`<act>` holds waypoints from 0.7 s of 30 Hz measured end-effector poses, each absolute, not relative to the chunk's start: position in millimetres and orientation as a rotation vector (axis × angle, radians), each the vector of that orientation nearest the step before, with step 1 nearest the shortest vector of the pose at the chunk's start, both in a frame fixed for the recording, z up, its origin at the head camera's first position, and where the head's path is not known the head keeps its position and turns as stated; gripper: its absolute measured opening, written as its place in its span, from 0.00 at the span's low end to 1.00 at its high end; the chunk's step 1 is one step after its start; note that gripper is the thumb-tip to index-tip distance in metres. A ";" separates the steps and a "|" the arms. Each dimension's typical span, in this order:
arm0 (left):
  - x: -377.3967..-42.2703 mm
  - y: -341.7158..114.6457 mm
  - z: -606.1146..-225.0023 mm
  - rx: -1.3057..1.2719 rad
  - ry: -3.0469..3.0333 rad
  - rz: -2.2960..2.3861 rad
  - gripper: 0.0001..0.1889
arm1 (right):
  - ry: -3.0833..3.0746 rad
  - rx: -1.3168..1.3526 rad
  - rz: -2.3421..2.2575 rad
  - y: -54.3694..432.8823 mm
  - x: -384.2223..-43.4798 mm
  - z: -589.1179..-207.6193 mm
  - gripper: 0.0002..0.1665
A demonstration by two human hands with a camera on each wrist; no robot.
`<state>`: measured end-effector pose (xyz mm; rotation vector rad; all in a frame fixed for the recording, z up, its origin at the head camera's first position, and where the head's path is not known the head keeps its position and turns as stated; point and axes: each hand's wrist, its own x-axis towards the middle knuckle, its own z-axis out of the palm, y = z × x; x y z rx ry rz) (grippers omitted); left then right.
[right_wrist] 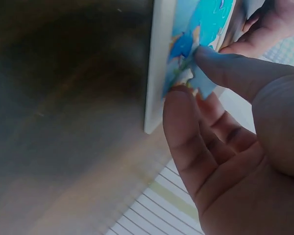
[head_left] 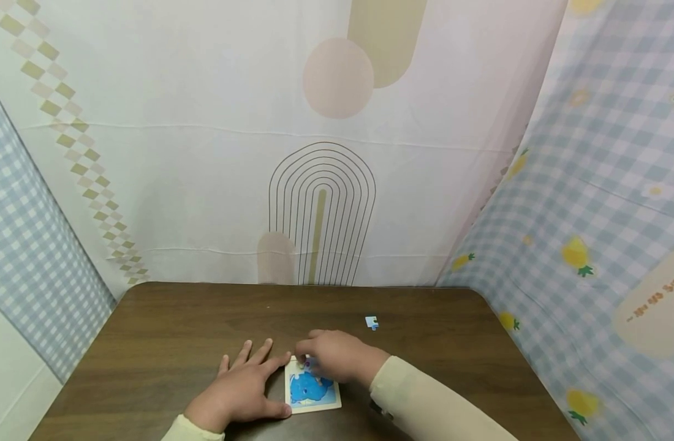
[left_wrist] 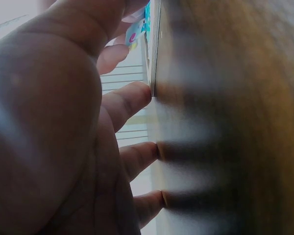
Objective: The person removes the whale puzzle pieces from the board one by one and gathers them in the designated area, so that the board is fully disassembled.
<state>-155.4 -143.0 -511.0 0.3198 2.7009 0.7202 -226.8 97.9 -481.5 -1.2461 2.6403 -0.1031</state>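
A small square jigsaw puzzle (head_left: 313,405) with a pale frame and a blue animal picture lies on the table. My left hand (head_left: 242,389) rests beside it with fingers spread, thumb and index fingertip at its left edge. In the left wrist view, the fingertips (left_wrist: 139,95) touch the puzzle's edge and the tabletop. My right hand (head_left: 339,357) is over the puzzle's upper part. It pinches a light-blue puzzle piece (right_wrist: 202,82) between thumb and fingers, close over the picture. Part of the upper picture is hidden by this hand.
Another loose puzzle piece (head_left: 372,322) lies on the brown wooden table (head_left: 193,324), beyond the right hand. A patterned white cloth (head_left: 204,184) hangs behind the table's far edge. Blue checked cloth (head_left: 602,202) hangs at the right side, more at the left.
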 end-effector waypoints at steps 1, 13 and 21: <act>-155.3 -143.0 -511.0 0.320 2.701 0.720 0.54 | 2.635 -1.252 -0.127 99.3 -226.5 -481.3 0.13; -153.5 -142.7 -510.2 0.330 2.716 0.717 0.55 | 2.614 -1.298 -0.333 112.1 -225.3 -496.5 0.13; -154.1 -142.5 -510.0 0.327 2.713 0.709 0.55 | 2.603 -1.319 -0.499 119.3 -225.4 -502.4 0.15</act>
